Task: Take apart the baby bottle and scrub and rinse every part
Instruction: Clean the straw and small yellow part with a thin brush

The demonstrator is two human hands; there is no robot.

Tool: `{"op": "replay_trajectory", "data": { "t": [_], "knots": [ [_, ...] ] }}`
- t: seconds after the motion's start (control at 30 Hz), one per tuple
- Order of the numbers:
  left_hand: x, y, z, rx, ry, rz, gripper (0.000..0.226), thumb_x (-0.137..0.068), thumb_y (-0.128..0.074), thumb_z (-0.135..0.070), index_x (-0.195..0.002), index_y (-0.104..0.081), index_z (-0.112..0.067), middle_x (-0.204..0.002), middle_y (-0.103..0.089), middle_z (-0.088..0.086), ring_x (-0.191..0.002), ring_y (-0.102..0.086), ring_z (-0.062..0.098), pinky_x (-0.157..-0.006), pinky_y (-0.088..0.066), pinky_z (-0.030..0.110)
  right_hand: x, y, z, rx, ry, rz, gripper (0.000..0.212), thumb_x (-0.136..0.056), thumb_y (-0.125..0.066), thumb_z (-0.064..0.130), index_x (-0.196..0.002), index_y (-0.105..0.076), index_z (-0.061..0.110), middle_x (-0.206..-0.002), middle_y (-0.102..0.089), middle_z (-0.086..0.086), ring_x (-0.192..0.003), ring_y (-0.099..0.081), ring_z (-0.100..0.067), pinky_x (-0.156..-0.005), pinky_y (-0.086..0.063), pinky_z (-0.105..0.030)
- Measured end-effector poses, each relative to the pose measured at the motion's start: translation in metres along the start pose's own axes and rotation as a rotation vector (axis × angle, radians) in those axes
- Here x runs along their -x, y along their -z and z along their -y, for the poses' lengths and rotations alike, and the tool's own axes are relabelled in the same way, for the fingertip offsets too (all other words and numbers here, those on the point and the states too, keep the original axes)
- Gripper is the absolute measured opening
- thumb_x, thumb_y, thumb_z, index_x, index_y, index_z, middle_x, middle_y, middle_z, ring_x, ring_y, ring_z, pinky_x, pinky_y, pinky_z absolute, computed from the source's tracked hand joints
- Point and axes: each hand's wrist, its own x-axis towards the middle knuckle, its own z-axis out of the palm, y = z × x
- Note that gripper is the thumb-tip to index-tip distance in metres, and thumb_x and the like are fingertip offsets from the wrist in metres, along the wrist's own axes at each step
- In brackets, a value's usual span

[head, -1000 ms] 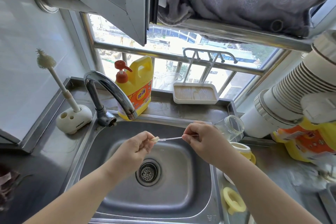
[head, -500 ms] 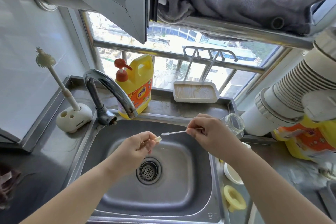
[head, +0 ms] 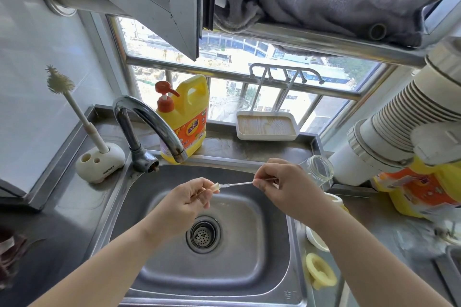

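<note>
Fingers (head: pixel 199 194) of the left hand (head: pixel 184 204) are pinched round a small cream-coloured bottle part (head: pixel 216 187), held at mid-frame above the sink (head: pixel 159 209); what the part is exactly cannot be told at this size. Fingers of the right hand (head: pixel 287 187) are closed on the wire handle of a thin straw brush (head: pixel 235 184), which runs leftward to the part. Bristled tip is seen just at the part's opening, touching or barely inserted; which of the two cannot be resolved.

Other bottle parts are noted at the right of the frame: glass bottle body (head: pixel 320 169) lying on its side on the surface beside the right hand, a yellow ring (head: pixel 320 273) lower right, and a white-rimmed piece (head: pixel 316 240) partly hidden by the right forearm.

Tap (head: pixel 154 127) is seen above the sink's upper left corner; no water is seen running. Detergent bottle (head: pixel 185 122) stands behind the tap. A larger bottle brush (head: pixel 74 112) stands in its holder (head: pixel 99 163) at left.

Step in hand, as judged: scrubbing the bore of the small part. Advised:
- brush to be kept in line with the bore, so the wire is not bent
- part to be gripped at its sides, opening left free
- short strokes with a slight twist, worked over the sink so a dropped part is caught
- drain strainer (head: pixel 203 234) to be minded, the part being small.
</note>
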Motion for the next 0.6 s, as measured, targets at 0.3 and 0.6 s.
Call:
{"op": "replay_trajectory", "data": {
  "t": [0.3,0.6],
  "knots": [
    [0.002,-0.006,-0.008,-0.217,-0.055,0.010,0.016,-0.091,-0.052,-0.031,-0.084,-0.065,-0.025,-0.062,-0.050,-0.007,-0.059,-0.044,0.005,-0.059,-0.036,0.021,-0.007,-0.019,0.019,0.148,0.190,0.042,0.012,-0.085,-0.060,0.019,-0.082,-0.069,0.011,-0.079,-0.059,0.005,-0.078,-0.052,-0.015,-0.073,-0.036,-0.024],
    [0.002,-0.002,-0.001,-0.261,-0.061,0.011,0.021,-0.092,-0.050,-0.020,-0.072,-0.053,-0.028,-0.061,-0.047,-0.009,-0.057,-0.040,0.004,-0.056,-0.033,0.014,-0.002,-0.041,0.012,-0.075,0.044,0.025,0.014,-0.090,-0.055,0.022,-0.084,-0.064,0.012,-0.071,-0.049,0.017,-0.071,-0.047,-0.005,-0.066,-0.033,-0.008]
  ]
}}
